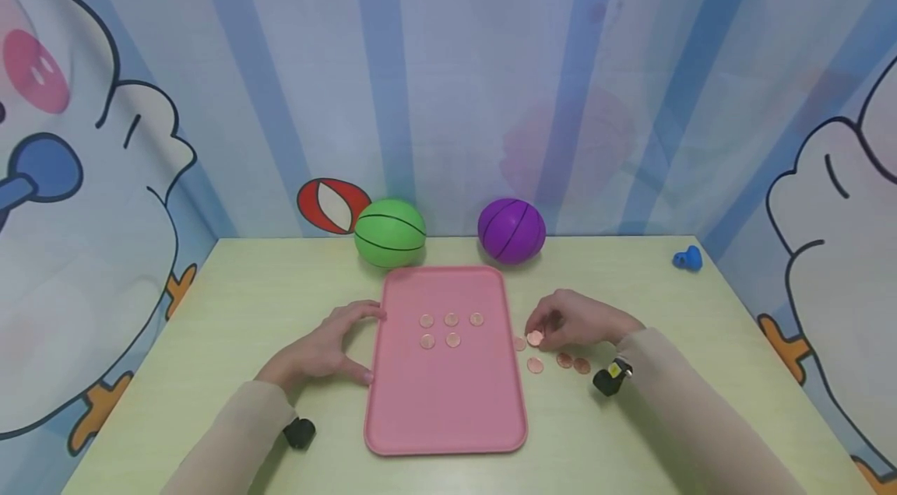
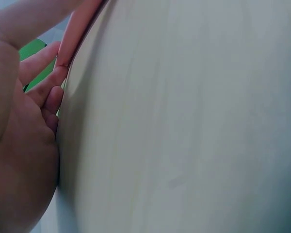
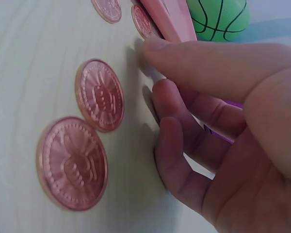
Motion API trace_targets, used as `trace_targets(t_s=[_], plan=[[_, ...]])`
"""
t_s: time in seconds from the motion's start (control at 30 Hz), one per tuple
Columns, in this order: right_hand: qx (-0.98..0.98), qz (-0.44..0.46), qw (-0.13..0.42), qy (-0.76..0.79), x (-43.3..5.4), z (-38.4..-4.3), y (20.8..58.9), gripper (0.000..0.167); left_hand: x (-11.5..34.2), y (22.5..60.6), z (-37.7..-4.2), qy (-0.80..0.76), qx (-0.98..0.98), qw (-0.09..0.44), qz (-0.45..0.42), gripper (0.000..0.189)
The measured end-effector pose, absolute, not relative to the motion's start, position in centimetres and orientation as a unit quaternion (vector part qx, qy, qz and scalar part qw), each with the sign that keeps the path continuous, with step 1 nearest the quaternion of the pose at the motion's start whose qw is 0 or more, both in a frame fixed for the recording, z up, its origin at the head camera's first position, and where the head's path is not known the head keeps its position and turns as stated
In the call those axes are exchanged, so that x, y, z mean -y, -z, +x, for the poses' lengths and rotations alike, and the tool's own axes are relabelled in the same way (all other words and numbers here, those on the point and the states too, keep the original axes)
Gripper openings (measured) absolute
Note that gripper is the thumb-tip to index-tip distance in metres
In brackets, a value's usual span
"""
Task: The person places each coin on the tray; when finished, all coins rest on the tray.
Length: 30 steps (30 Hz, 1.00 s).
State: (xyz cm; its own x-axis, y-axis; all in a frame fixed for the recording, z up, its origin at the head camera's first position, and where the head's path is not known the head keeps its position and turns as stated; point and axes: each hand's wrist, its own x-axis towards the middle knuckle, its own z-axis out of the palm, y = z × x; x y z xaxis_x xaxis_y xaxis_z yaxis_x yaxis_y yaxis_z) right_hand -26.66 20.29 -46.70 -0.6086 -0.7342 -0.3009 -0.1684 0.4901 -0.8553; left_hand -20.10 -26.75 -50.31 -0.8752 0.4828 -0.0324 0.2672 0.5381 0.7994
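A pink tray (image 1: 448, 409) lies on the table, bearing several copper-coloured coins (image 1: 452, 319) in two rows on its upper half. My left hand (image 1: 318, 347) rests at the tray's left edge, thumb and fingers spread apart and touching the rim. Just right of the tray, my right hand (image 1: 578, 320) pinches a copper coin (image 1: 535, 338) at its fingertips; the thumb hides that coin in the right wrist view. Around this hand lie several loose coins, among them one coin (image 3: 72, 163) with a thumbs-up design and another coin (image 3: 100, 95) touching it.
Behind the tray stand a green ball (image 1: 389, 233) and a purple ball (image 1: 511, 231). A small blue object (image 1: 688, 258) sits at the far right corner of the pale table (image 1: 280, 277). A printed curtain (image 1: 448, 90) hangs along the back edge.
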Motion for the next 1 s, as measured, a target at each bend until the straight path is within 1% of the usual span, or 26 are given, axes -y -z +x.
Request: trace_targets(t_s=[0.17, 0.33, 0.4, 0.57, 0.87, 1.0], plan=[[-0.786, -0.287, 0.341, 0.429, -20.4, -26.8, 46.7, 0.022, 26.7, 50.1, -20.0, -0.428, -0.869, 0.126, 0.212, 0.097], [-0.797, -0.325, 0.298, 0.414, -19.9, -27.0, 46.3, 0.023, 26.7, 49.9, -19.9, -0.426, -0.870, 0.128, 0.211, 0.098], [-0.805, -0.348, 0.267, 0.399, -19.5, -27.1, 46.1, 0.022, 26.7, 50.0, -19.9, -0.426, -0.870, 0.131, 0.209, 0.098], [-0.814, -0.381, 0.227, 0.374, -18.2, -27.3, 45.9, 0.023, 26.7, 50.1, -20.0, -0.425, -0.871, 0.134, 0.206, 0.099], [-0.814, -0.382, 0.229, 0.373, -15.7, -27.3, 46.1, 0.022, 26.7, 50.2, -20.0, -0.425, -0.871, 0.134, 0.206, 0.097], [-0.811, -0.384, 0.230, 0.377, -14.8, -27.4, 46.3, 0.024, 26.7, 50.1, -20.0, -0.426, -0.871, 0.134, 0.207, 0.097]])
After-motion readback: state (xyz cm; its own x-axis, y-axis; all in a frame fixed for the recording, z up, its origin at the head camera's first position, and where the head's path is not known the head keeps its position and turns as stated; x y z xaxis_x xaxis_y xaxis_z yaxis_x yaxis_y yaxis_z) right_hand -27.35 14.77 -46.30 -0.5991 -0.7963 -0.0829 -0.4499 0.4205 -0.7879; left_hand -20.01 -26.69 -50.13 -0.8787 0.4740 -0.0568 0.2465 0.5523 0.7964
